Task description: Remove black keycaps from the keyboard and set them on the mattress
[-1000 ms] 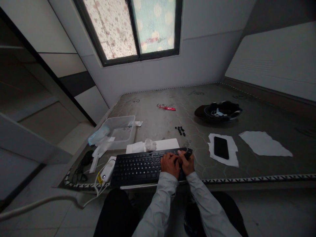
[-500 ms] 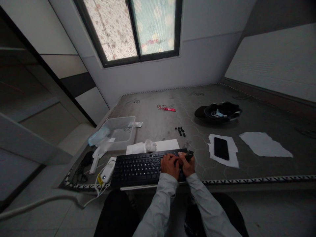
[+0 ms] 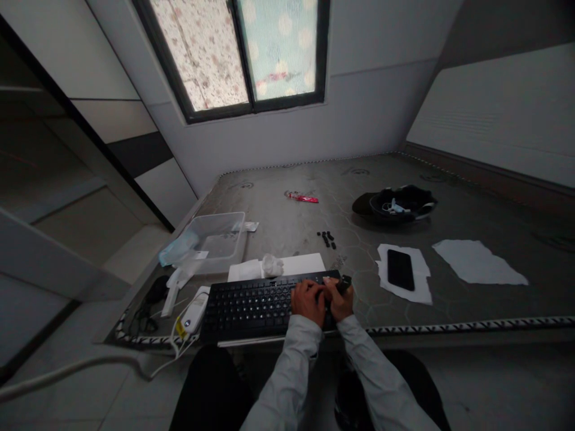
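Note:
A black keyboard lies along the near edge of the mattress. My left hand rests on its right part, fingers bent and slightly apart, with nothing visible in them. Touching or nearly touching it, my right hand is closed around a short dark tool whose end sticks out above the fist; its kind is not clear. The keys under both hands are hidden. Beyond the keyboard are several small black pieces that look like keycaps. A crumpled white tissue sits on white paper just behind the keyboard.
To the left stand a clear plastic box and a white power strip with a cable. A black phone lies on tissue at right, beside another white sheet. Farther back are a black cap and a red packet.
The whole view has shifted very slightly. Both hands stay at the right part of the keyboard, and the dark tool is still in my right hand.

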Available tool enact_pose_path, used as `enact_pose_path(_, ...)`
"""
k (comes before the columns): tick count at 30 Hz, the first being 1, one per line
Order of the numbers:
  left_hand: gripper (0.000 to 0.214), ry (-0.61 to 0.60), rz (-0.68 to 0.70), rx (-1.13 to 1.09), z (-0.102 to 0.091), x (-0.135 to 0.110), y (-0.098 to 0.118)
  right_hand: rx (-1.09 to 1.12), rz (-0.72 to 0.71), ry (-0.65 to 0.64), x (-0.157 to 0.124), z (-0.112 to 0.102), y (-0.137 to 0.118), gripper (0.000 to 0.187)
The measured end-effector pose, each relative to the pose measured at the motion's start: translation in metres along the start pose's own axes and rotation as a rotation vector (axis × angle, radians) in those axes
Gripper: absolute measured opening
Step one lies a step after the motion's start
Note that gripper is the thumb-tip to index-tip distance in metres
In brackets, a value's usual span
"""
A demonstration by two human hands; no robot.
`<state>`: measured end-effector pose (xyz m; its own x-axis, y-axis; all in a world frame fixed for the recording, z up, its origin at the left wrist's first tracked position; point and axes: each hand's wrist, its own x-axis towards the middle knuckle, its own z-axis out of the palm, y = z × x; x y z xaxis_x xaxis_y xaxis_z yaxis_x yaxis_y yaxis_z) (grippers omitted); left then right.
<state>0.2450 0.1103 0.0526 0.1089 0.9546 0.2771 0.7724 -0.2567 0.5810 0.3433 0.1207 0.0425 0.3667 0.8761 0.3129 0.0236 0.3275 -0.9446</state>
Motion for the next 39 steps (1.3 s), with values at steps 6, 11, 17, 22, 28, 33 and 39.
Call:
enact_pose_path(6, 0.013, -0.006, 0.006, -0.011, -0.002, 0.002, 0.0, 0.12, 0.06, 0.049, -0.001, 0.002, 0.008, 0.052)
enact_pose_path(11, 0.014, -0.004, 0.028, -0.01, -0.004, 0.0, 0.002, 0.273, 0.076, 0.028, -0.001, 0.008, 0.004, 0.053)
enact_pose_path(17, 0.014, 0.02, 0.007, -0.075, 0.0, 0.002, -0.004, 0.131, -0.013, -0.054, 0.007, -0.008, -0.007, 0.049)
enact_pose_path(22, 0.016, 0.087, -0.057, -0.137, 0.003, 0.003, -0.003, -0.275, -0.162, -0.168, 0.024, -0.037, -0.026, 0.043)
enact_pose_path(28, 0.016, 0.095, -0.081, -0.126, 0.003, 0.003, -0.003, -0.475, -0.244, -0.202, 0.035, -0.055, -0.016, 0.037)
enact_pose_path(33, 0.02, 0.071, -0.069, -0.12, 0.006, 0.003, -0.008, -0.662, -0.233, -0.31, 0.033, -0.055, -0.001, 0.03)
enact_pose_path(39, 0.022, 0.055, -0.071, -0.094, 0.007, 0.002, -0.01, -0.577, -0.246, -0.481, 0.031, -0.05, -0.009, 0.015)
